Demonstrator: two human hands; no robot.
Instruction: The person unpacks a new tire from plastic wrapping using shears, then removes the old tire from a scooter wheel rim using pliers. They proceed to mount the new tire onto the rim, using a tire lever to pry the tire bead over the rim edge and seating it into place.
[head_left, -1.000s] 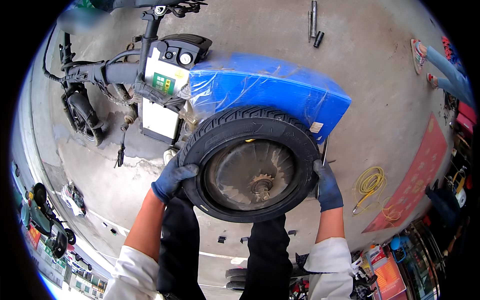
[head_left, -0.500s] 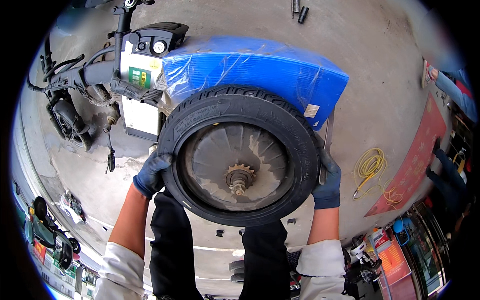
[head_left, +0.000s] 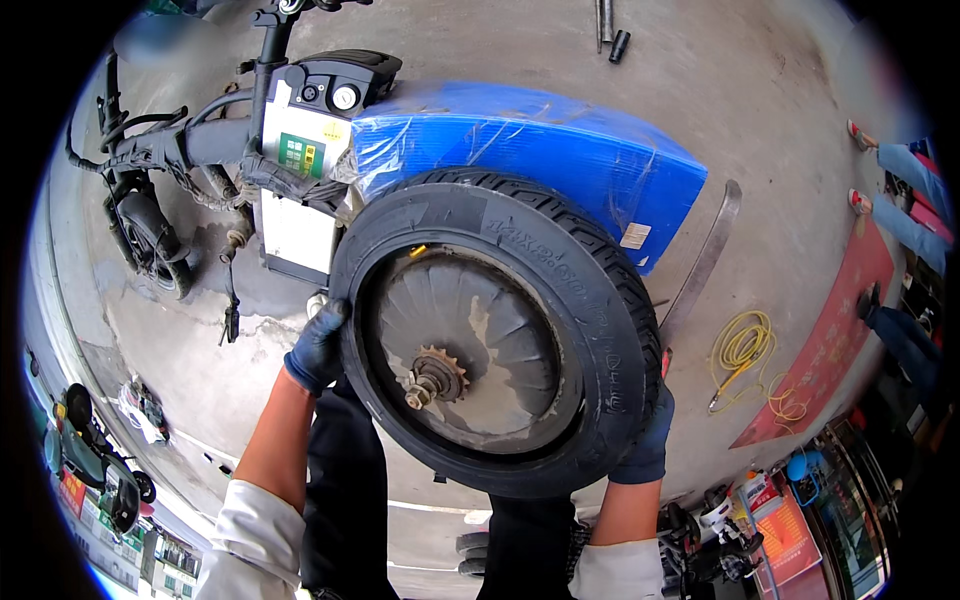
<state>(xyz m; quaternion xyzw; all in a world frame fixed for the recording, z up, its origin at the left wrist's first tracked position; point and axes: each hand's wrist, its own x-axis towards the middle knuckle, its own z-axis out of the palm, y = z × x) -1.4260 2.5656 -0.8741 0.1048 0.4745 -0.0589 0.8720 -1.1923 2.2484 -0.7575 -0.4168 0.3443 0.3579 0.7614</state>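
Between my hands is a wheel with a black tyre [head_left: 610, 335] and a dusty grey hub [head_left: 510, 350], tilted toward its lower right. A small rusty sprocket [head_left: 445, 370] and a threaded axle stick out of the hub. My left hand [head_left: 320, 347], in a dark blue glove, grips the tyre's left edge. The gloved right hand [head_left: 645, 445] is around its lower right edge, fingers mostly hidden behind the tyre. A long flat metal bar [head_left: 708, 250] slants up from beside that hand, with a bit of red near its lower end; whether the hand holds it I cannot tell.
A blue box-like panel [head_left: 540, 150] lies just beyond the wheel, joined to a dark vehicle frame [head_left: 215, 143] on the left. Coiled yellow hose [head_left: 742, 345] and a red mat [head_left: 830, 340] are to the right. Another person's legs [head_left: 905, 200] show at the far right.
The wheel has turned and tilted, its sprocket shifting left and down. My right hand has moved lower round the tyre. The metal bar has swung outward to the right.
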